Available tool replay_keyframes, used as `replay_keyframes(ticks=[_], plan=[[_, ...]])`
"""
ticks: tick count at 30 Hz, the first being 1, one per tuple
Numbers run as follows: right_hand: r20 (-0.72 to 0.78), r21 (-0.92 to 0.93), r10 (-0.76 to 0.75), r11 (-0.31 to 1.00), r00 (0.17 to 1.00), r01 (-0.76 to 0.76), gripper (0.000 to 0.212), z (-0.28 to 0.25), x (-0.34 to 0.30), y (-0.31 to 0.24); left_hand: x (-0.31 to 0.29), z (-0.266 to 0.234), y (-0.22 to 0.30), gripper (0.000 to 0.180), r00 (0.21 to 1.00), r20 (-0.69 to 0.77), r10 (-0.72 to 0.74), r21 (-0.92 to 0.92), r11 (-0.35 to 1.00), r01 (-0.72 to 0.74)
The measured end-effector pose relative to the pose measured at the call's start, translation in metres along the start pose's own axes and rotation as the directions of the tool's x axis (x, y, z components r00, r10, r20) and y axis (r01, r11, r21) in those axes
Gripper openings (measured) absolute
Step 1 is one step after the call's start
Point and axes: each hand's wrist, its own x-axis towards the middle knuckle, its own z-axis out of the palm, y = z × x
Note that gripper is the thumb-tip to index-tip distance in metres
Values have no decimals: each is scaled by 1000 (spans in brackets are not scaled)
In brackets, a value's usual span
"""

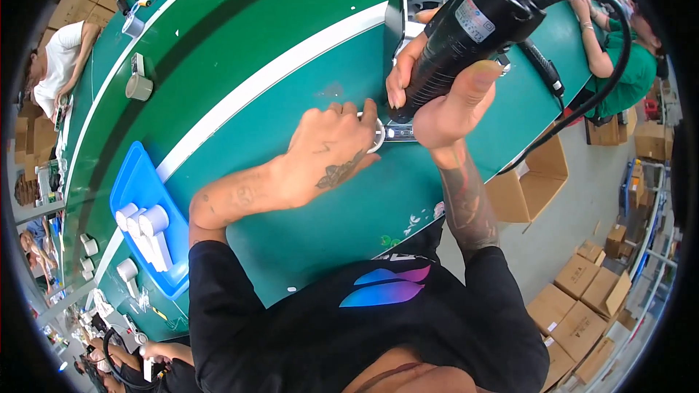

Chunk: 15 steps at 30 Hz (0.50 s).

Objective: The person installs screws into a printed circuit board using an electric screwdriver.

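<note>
My right hand [455, 105] grips a thick black electric screwdriver [466, 36], its ribbed body tilted with the lower end toward the table. A black corrugated cord sleeve leaves its top. Beneath that lower end lies a white part [380, 135] with a round, ring-like head and a narrow handle holding a dark strip with small bright spots. My left hand [331, 138] lies over the round head, fingers curled on it against the green table. The driver's tip is hidden by my right hand and the tool, so I cannot tell whether it touches the part.
A blue tray [149, 175] with several white round-headed parts [149, 225] stands left. Beyond the work is an open metal box [397, 11]; a second black corded tool [542, 69] lies at right. A cardboard box [535, 182] stands beside the table. Other people sit around the tables.
</note>
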Motion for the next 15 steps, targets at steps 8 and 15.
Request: replay_keyframes(ticks=[8, 15], plan=[[16, 47, 22, 999, 1000, -22, 96, 2, -13, 9, 1, -1, -2, 68, 998, 56, 1, -12, 1000, -1], [-1, 64, 73, 995, 997, -72, 96, 0, -19, 3, 2, 0, -3, 68, 998, 54, 21, -10, 1000, -21]])
